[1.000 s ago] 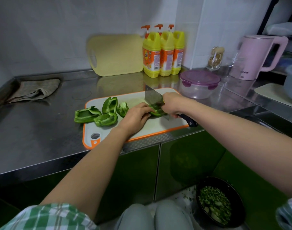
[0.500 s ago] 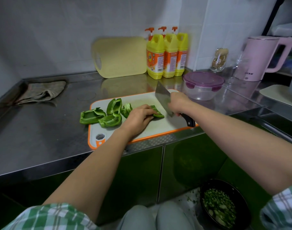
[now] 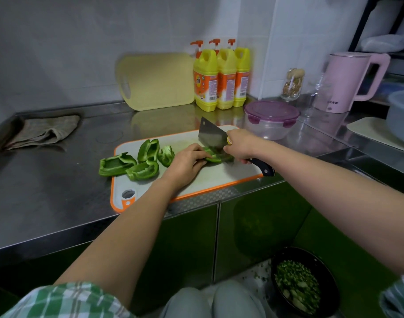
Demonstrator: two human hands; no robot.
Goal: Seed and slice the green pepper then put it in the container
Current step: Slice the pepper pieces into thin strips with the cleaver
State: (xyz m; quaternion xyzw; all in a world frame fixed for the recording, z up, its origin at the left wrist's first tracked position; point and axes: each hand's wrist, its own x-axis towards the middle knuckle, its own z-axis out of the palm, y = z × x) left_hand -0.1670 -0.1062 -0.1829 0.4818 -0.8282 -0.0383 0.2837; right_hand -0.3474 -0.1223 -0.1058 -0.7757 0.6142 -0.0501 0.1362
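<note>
A white cutting board with an orange rim (image 3: 219,177) lies on the steel counter. Several green pepper pieces (image 3: 136,160) sit at its left end, one hanging over onto the counter. My left hand (image 3: 187,160) holds a pepper piece (image 3: 213,158) down with curled fingers. My right hand (image 3: 238,145) grips the black handle of a cleaver (image 3: 211,136), whose blade stands in that pepper piece right beside my left fingertips. A clear container with a purple lid (image 3: 271,119) stands shut behind the board's right end.
A yellow board (image 3: 157,81) leans on the wall beside three yellow soap bottles (image 3: 221,76). A grey cloth (image 3: 42,131) lies far left. A pink kettle (image 3: 347,81) and glass jar (image 3: 292,84) stand at right. On the floor sits a black bowl (image 3: 304,281) of scraps.
The cleaver was lifted off the pepper half a second ago and has come back down into the piece under my left hand. The other pepper pieces have not moved.
</note>
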